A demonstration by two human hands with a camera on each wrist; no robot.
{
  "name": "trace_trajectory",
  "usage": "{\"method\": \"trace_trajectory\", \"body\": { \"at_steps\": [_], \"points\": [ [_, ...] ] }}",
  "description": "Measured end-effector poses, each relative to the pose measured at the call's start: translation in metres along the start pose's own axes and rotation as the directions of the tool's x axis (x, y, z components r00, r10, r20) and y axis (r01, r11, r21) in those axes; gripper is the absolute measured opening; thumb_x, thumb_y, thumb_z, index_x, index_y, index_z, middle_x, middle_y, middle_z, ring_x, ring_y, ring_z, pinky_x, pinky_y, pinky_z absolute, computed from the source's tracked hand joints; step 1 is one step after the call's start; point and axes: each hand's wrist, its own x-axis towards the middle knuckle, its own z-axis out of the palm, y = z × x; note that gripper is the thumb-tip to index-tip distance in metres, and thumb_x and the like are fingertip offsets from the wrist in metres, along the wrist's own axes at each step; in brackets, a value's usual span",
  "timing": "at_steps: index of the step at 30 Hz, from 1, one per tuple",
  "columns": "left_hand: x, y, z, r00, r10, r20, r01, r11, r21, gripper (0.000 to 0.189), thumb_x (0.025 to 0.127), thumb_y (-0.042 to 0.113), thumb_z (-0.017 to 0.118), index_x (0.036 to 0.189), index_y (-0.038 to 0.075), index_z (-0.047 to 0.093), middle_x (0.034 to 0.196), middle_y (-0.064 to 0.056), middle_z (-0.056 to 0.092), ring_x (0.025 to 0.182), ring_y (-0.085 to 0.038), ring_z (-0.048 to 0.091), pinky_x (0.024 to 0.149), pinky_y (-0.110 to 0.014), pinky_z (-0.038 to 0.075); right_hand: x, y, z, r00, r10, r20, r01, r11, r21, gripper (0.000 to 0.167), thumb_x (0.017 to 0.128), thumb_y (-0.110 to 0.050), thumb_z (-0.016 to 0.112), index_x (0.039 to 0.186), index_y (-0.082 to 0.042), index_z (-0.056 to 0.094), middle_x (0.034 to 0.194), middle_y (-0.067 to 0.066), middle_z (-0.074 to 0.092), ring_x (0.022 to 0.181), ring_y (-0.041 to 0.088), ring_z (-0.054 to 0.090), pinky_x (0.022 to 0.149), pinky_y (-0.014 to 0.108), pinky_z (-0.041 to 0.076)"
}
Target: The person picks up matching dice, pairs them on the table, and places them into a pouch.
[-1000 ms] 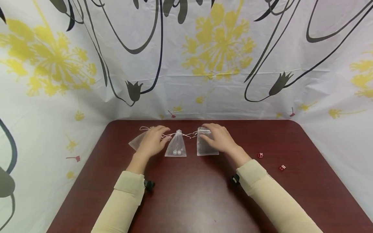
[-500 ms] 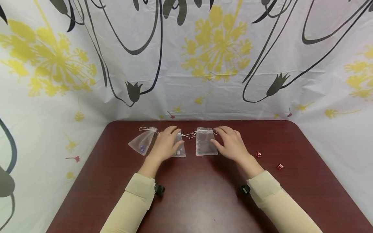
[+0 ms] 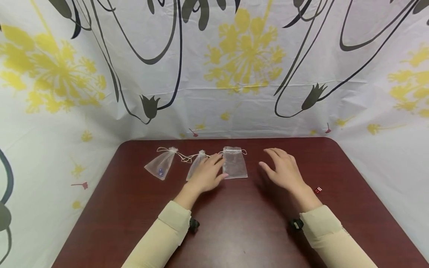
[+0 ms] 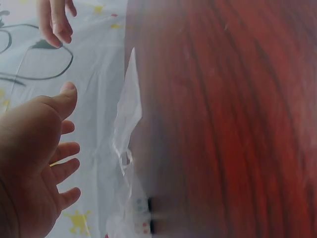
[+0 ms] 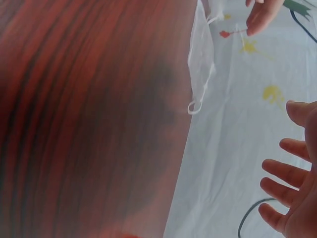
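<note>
My left hand hovers over the middle sheer drawstring bag, its fingers loosely extended and holding nothing. That hand hides part of the bag; pale dice show in it in the left wrist view. Just right of my left fingertips lies a flat drawstring bag with no dice visible inside. To the left, another sheer bag holds blue dice. My right hand is raised above the table, right of the flat bag, fingers spread and apart from everything. One red die lies beyond its wrist.
The dark red wooden table reaches back to a white patterned curtain. White cords from the bags trail between their necks along the far side.
Both hands have moved right: the left from the left bag to over the middle one, the right away from the flat bag. One red die is now hidden by the right hand or arm.
</note>
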Motion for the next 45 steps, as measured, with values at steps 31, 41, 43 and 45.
{"method": "trace_trajectory", "body": {
  "at_steps": [31,41,43,45],
  "points": [
    [0.007,0.038,0.029,0.964,0.019,0.263,0.003,0.997,-0.083,0.069,0.099,0.052,0.059,0.147,0.003,0.050,0.160,-0.014,0.036,0.148,-0.026,0.034,0.119,-0.035,0.029,-0.034,0.039,-0.027,0.992,0.128,0.008,-0.127,0.992,-0.021,0.048,0.094,-0.026,0.072,0.134,-0.002,0.059,0.133,0.025,0.059,0.125,0.044,0.052,0.096,0.069,0.037],
    [0.006,0.037,0.026,0.959,0.010,0.284,0.021,0.994,-0.107,0.070,0.100,0.051,0.059,0.150,0.003,0.047,0.162,-0.013,0.033,0.150,-0.026,0.030,0.120,-0.037,0.028,-0.043,0.053,-0.027,0.986,0.165,0.036,-0.165,0.986,-0.002,0.048,0.098,-0.029,0.066,0.135,0.000,0.057,0.132,0.027,0.059,0.124,0.047,0.052,0.095,0.071,0.036],
    [0.006,0.037,0.027,0.959,0.014,0.282,0.017,0.994,-0.107,0.071,0.100,0.052,0.059,0.150,0.003,0.047,0.162,-0.013,0.033,0.150,-0.026,0.030,0.120,-0.036,0.028,-0.047,0.059,-0.026,0.981,0.185,0.059,-0.186,0.982,0.012,0.048,0.099,-0.031,0.065,0.136,0.000,0.057,0.132,0.027,0.059,0.123,0.048,0.052,0.095,0.071,0.036],
    [0.006,0.036,0.028,0.960,0.017,0.281,0.014,0.994,-0.108,0.071,0.100,0.052,0.059,0.150,0.003,0.048,0.162,-0.013,0.033,0.150,-0.026,0.030,0.120,-0.036,0.028,-0.051,0.064,-0.024,0.976,0.200,0.091,-0.204,0.979,0.031,0.049,0.100,-0.031,0.064,0.136,0.001,0.056,0.132,0.028,0.059,0.123,0.049,0.052,0.095,0.070,0.037]
  ]
}}
